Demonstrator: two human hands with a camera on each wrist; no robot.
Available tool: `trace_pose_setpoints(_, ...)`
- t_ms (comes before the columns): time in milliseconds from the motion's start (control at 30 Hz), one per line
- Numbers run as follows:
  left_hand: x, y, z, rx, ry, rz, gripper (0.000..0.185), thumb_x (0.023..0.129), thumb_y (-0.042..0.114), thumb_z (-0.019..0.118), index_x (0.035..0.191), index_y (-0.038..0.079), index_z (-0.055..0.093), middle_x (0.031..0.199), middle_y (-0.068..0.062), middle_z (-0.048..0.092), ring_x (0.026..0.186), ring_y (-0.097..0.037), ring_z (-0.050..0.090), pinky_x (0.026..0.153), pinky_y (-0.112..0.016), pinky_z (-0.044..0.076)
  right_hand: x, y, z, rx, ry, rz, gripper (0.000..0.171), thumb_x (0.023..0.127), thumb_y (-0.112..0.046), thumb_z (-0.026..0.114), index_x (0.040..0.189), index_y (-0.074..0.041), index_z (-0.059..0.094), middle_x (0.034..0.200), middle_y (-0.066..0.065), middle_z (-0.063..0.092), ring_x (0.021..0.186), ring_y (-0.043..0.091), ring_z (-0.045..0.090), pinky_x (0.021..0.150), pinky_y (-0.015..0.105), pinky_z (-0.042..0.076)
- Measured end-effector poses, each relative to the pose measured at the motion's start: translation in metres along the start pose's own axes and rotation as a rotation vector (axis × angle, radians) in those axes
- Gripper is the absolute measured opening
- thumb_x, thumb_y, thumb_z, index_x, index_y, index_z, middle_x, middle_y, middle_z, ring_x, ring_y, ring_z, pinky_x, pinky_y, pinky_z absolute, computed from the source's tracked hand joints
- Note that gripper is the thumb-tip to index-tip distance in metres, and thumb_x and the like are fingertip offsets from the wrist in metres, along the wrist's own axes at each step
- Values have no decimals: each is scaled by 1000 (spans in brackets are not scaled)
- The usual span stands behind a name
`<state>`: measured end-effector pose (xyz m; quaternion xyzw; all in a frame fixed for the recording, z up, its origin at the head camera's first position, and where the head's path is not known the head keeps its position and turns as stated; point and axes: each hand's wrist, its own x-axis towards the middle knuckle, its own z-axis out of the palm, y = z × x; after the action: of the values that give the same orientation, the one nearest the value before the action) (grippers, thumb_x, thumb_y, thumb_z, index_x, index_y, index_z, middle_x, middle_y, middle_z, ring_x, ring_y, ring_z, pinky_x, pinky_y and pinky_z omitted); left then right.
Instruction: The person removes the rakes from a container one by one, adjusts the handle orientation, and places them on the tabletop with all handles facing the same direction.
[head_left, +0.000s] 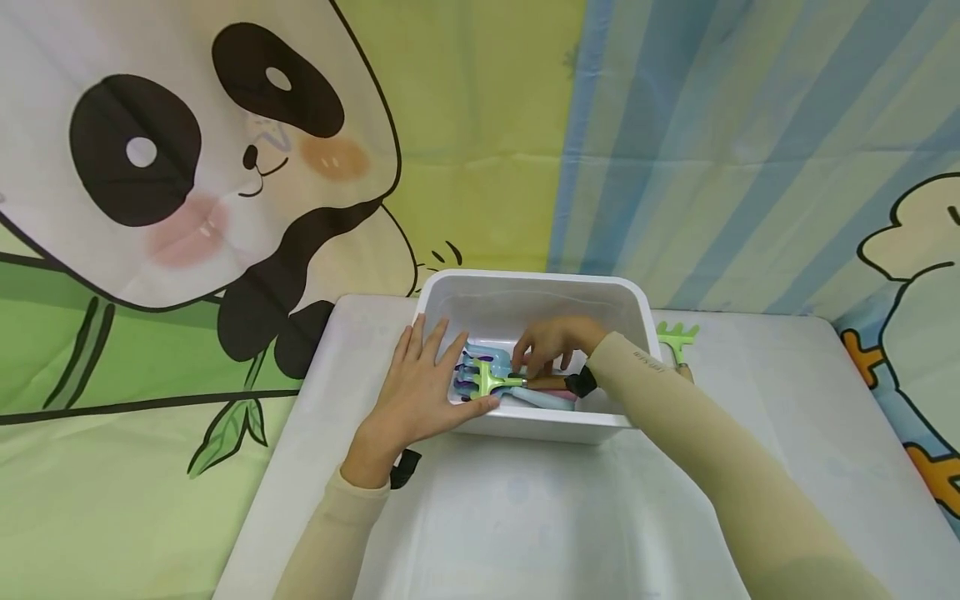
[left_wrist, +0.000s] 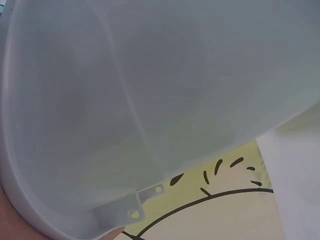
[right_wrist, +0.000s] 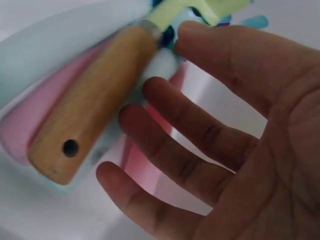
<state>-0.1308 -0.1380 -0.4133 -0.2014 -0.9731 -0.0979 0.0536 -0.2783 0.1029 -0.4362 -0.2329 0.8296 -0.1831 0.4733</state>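
Note:
A white plastic bin (head_left: 525, 277) holds several small garden tools. On top lies a hand rake with a green head (head_left: 487, 381) and a wooden handle (right_wrist: 100, 100). Beside that handle are a pink handle (right_wrist: 55, 112) and a pale blue handle (right_wrist: 60, 45). My right hand (head_left: 555, 342) is inside the bin, fingers apart and slightly bent, close beside the wooden handle and holding nothing. My left hand (head_left: 420, 392) rests with spread fingers on the bin's front left rim. Mostly the bin's outer wall (left_wrist: 165, 85) fills the left wrist view.
Another green rake (head_left: 677, 336) lies on the white table (head_left: 517, 517), right of the bin and partly hidden by it. Behind the table hangs a printed cloth (head_left: 487, 125) with a panda and blue stripes.

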Motion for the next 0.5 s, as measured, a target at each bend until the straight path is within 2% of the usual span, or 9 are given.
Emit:
trace_pose_setpoints(233,0,-1,-1,-4,-3,1,110,79,92,34,154,11,41,162,-18,23,150,-43,1,119,-53,-3,4,-5,10,-55,-15,55,34,91,-17,71,123,-26,70,135,7,49,105,25,55,82,52,56)
trace_pose_setpoints(500,0,0,-1,-6,7,1,108,79,91,35,153,13,43,161,-18,25,150,-43,2,119,-55,1,3,-11,19,-99,6,48,31,92,-7,69,120,-20,68,127,5,51,92,22,58,82,46,56)
